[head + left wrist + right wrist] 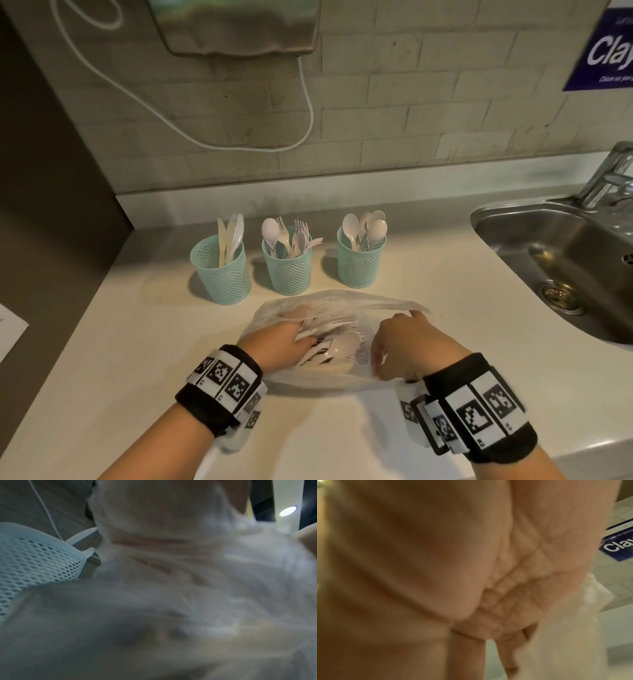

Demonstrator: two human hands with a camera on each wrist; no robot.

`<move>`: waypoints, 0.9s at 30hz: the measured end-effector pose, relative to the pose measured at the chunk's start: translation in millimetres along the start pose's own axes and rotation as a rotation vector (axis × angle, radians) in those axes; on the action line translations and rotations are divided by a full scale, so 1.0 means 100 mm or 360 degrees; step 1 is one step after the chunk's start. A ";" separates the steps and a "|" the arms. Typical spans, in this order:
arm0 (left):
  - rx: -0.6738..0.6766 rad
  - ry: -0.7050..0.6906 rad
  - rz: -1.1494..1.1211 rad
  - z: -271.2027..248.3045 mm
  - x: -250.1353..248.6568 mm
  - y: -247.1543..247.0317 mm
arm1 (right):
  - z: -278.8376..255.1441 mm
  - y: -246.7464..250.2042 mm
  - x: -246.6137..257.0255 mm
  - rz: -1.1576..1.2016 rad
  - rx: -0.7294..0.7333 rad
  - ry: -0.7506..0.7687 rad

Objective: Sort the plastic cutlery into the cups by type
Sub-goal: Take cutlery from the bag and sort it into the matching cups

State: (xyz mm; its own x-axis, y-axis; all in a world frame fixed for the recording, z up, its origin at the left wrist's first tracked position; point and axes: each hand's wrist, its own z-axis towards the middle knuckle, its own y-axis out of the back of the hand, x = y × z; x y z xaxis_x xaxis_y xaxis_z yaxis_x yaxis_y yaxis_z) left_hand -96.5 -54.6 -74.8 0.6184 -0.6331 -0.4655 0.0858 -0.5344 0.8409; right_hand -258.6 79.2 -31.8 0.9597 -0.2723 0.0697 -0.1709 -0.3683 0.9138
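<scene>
My left hand (pixel 287 337) is inside the plastic bag (pixel 346 301); its grasp I cannot tell. My right hand (pixel 407 342) pinches the bag mouth: hold it wide, then draw one utensil type.

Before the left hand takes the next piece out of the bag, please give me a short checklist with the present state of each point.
1. Bag held open by right hand: ok.
2. Left hand inside bag, on cutlery: ok.
3. Which piece it grips: cannot tell.
4. Three cups upright: ok.
5. Middle cup one type only: not ok, a spoon stands among forks.
6. Left cup knives only: ok.
</scene>
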 end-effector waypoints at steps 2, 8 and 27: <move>-0.0012 -0.0031 -0.0067 0.01 0.00 -0.01 | 0.00 0.00 -0.01 0.0008 -0.0008 0.0000; 0.0181 -0.0082 -0.0003 0.00 -0.02 -0.06 | 0.02 0.00 -0.02 -0.0040 -0.0013 -0.0009; 0.0182 -0.0184 -0.0095 0.01 -0.01 -0.12 | 0.03 0.05 -0.01 -0.0021 -0.0002 -0.0047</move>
State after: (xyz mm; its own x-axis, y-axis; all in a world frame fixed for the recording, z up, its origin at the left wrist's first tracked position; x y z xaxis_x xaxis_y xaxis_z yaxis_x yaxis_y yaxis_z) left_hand -99.3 -47.9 -85.1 0.5203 -0.6549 -0.5481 0.0265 -0.6291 0.7769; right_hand -261.4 75.2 -28.3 0.9549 -0.2934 0.0458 -0.1578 -0.3709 0.9151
